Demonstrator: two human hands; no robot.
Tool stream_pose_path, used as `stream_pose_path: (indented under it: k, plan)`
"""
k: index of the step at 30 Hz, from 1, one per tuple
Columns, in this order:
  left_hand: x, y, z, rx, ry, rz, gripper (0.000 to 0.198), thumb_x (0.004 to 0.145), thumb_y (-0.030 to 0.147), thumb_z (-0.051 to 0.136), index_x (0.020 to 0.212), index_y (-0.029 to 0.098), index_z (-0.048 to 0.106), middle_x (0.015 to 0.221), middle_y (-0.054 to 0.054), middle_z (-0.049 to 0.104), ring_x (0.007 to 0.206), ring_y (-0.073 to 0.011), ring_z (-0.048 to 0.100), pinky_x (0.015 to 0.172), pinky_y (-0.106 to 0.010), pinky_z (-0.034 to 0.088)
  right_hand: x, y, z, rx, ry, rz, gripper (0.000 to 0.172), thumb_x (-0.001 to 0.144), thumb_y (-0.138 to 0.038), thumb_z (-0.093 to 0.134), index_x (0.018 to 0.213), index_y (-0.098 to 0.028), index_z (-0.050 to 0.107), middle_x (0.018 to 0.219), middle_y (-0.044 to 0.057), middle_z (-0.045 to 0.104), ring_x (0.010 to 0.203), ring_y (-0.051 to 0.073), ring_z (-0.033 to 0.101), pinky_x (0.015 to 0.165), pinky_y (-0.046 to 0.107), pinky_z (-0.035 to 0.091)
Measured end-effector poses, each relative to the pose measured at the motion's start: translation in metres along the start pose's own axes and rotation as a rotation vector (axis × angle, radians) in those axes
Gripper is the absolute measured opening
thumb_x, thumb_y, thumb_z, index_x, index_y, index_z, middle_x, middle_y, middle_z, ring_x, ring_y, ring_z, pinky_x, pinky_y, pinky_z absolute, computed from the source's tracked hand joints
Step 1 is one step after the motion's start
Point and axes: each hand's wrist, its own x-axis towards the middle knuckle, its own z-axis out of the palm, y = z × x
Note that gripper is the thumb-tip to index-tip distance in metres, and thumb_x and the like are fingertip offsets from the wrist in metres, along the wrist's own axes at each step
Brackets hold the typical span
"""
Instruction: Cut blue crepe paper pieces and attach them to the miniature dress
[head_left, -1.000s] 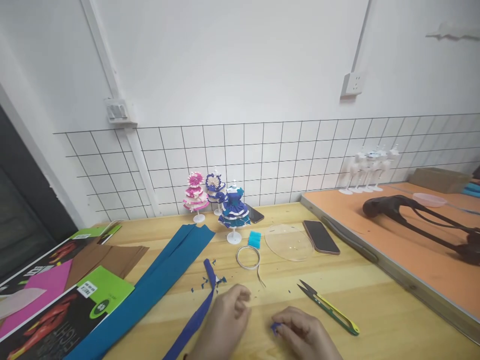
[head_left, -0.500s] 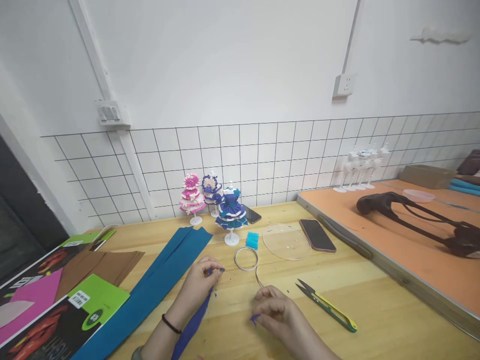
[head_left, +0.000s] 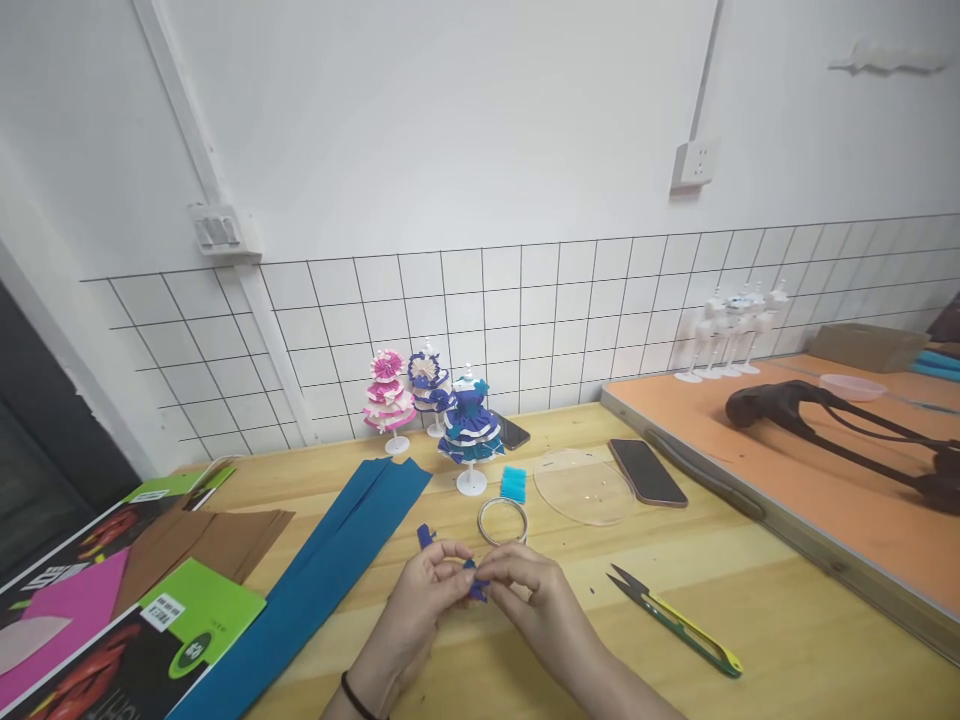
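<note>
My left hand (head_left: 426,598) and my right hand (head_left: 536,598) meet low over the table, fingertips nearly touching. Between them they pinch a small, dark blue-purple piece of crepe paper (head_left: 477,584), whose shape is partly covered by the fingers. Past the left knuckles pokes the end of a purple paper strip (head_left: 425,535); the rest of it is hidden. Just beyond my fingers lies a ring of thin coiled cord (head_left: 481,530). A little doll stand in a blue tiered paper dress (head_left: 471,430) stands behind it.
Yellow-green thread snips (head_left: 679,625) lie to the right, near a clear round plate (head_left: 581,510) and a phone (head_left: 647,472). Left are a long teal paper strip (head_left: 315,580), brown paper (head_left: 217,545) and magazines (head_left: 217,600). An orange board (head_left: 847,480) edges the right side.
My hands have come together; the right moved left and up to the left, bringing its small purple piece along. The long purple strip below my left wrist no longer shows. The view shifted slightly.
</note>
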Motion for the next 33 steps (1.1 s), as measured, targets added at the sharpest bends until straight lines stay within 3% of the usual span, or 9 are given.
stream_pose_path:
  k: [4, 8, 13, 16, 20, 27, 33]
  plan:
    - [-0.003, 0.005, 0.006, 0.176, -0.009, 0.056, 0.023, 0.063, 0.023, 0.068, 0.083, 0.014, 0.061, 0.070, -0.005, 0.066, 0.067, -0.0133, 0.059, 0.063, -0.023, 0.044, 0.000, 0.008, -0.003, 0.050, 0.078, 0.171, 0.011, 0.071, -0.026, 0.060, 0.076, -0.017, 0.064, 0.070, 0.004, 0.063, 0.063, 0.016, 0.056, 0.062, 0.027, 0.045]
    - [-0.004, 0.001, 0.013, 0.390, -0.006, 0.185, 0.020, 0.067, 0.026, 0.062, 0.084, 0.016, 0.065, 0.087, -0.008, 0.068, 0.082, -0.0190, 0.060, 0.075, -0.028, 0.045, -0.002, 0.019, 0.002, 0.245, 0.120, 0.284, 0.033, 0.065, -0.035, 0.066, 0.090, -0.016, 0.059, 0.072, 0.004, 0.062, 0.064, 0.017, 0.057, 0.062, 0.029, 0.046]
    - [-0.001, -0.008, 0.012, 0.737, 0.081, 0.349, 0.015, 0.073, 0.025, 0.054, 0.074, 0.019, 0.068, 0.077, -0.005, 0.068, 0.074, -0.0189, 0.060, 0.070, -0.025, 0.046, -0.004, 0.025, 0.007, 0.469, 0.146, 0.342, 0.041, 0.056, -0.036, 0.073, 0.089, -0.016, 0.058, 0.069, 0.001, 0.059, 0.061, 0.015, 0.057, 0.062, 0.028, 0.045]
    - [0.002, -0.012, 0.011, 0.831, 0.135, 0.406, 0.013, 0.072, 0.024, 0.055, 0.070, 0.019, 0.067, 0.075, -0.005, 0.067, 0.074, -0.0192, 0.060, 0.069, -0.025, 0.046, -0.005, 0.026, 0.008, 0.542, 0.147, 0.374, 0.043, 0.052, -0.036, 0.075, 0.086, -0.015, 0.058, 0.071, 0.002, 0.059, 0.063, 0.015, 0.058, 0.064, 0.028, 0.045]
    - [0.003, -0.012, 0.012, 0.828, 0.118, 0.359, 0.013, 0.071, 0.024, 0.054, 0.070, 0.019, 0.066, 0.071, -0.004, 0.066, 0.071, -0.0190, 0.060, 0.067, -0.024, 0.046, -0.004, 0.028, 0.009, 0.574, 0.165, 0.391, 0.049, 0.047, -0.037, 0.077, 0.086, -0.015, 0.057, 0.073, 0.001, 0.058, 0.058, 0.013, 0.057, 0.061, 0.027, 0.045]
    - [0.002, -0.005, 0.013, 0.724, -0.139, 0.339, 0.019, 0.074, 0.025, 0.050, 0.079, 0.019, 0.068, 0.082, -0.007, 0.064, 0.080, -0.0189, 0.057, 0.076, -0.027, 0.044, -0.001, 0.032, 0.006, 0.612, 0.182, 0.437, 0.050, 0.044, -0.037, 0.079, 0.082, -0.015, 0.056, 0.067, -0.002, 0.055, 0.051, 0.010, 0.054, 0.054, 0.023, 0.044]
    - [0.005, -0.013, 0.009, 0.715, -0.053, 0.325, 0.013, 0.068, 0.027, 0.058, 0.065, 0.018, 0.067, 0.071, -0.006, 0.062, 0.072, -0.0187, 0.057, 0.070, -0.028, 0.045, -0.002, 0.033, 0.009, 0.626, 0.156, 0.458, 0.049, 0.044, -0.037, 0.079, 0.079, -0.013, 0.055, 0.059, -0.002, 0.057, 0.050, 0.011, 0.055, 0.052, 0.023, 0.042]
